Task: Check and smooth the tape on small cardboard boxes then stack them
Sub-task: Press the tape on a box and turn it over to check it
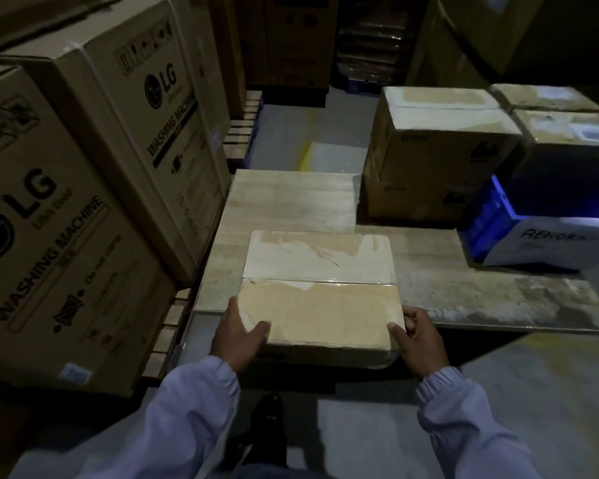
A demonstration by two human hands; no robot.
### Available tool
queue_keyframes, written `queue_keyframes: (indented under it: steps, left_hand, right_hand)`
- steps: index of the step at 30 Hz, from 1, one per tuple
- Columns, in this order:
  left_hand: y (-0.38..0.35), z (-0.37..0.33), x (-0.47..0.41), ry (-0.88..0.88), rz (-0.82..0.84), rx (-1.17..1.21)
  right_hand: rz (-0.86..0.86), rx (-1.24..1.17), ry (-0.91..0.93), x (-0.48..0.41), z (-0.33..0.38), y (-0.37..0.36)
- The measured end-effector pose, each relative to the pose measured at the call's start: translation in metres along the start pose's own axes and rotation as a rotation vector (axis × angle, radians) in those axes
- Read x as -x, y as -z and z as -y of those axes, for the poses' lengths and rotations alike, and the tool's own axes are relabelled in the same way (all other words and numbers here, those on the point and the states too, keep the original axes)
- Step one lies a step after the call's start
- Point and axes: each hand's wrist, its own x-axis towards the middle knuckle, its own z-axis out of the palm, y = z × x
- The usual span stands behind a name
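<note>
box: small cardboard box, flat, top face up, held between both hands; near edge runs between the two thumbs; near part overhangs the table edge, far part lies over the table; cannot tell if it rests on the table or is lifted just off it
left hand: left hand on the near left corner; thumb lies across the top face, pointing toward the other hand; fingers run along the left side wall; gripping the box
right hand: right hand on the near right corner; thumb tip on the top edge, fingers curled round the right side wall; gripping the box
tape: clear glossy tape along the centre seam, running left to right, beyond both thumbs; glossy film also covers the far half of the top, wrinkled in places; corner under the right hand is wrapped in film too
table: pale wooden table; extends away from both hands and out past the right hand
stacked boxes: stacked boxes on the table, well beyond the right hand; two layers, more behind
blue crate: blue crate beyond and outside the right hand, just beside the stacked boxes; white lettered face on its near side
washing-machine cartons: washing-machine cartons, tall, stacked outside the left hand, close to the table's left edge
sleeves: light sleeves, elastic cuffs at both wrists
shoe: dark shoe on the floor, below and between the forearms
</note>
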Motion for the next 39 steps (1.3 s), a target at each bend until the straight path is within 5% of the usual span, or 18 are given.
queue_keyframes:
  steps: [16,29,39]
  left_hand:
    - [0.001,-0.031,-0.143,-0.028,0.099,-0.017]
    - [-0.046,-0.042,-0.172,0.032,0.045,-0.216]
    - [-0.055,-0.042,-0.161,0.258,-0.045,-0.224]
  right_hand:
    - [-0.079,0.152,-0.077,-0.106,0.042,-0.021]
    - [0.057,0.008,-0.111,-0.171,0.006,0.000]
    - [0.148,0.249,-0.103,-0.170,0.008,-0.001]
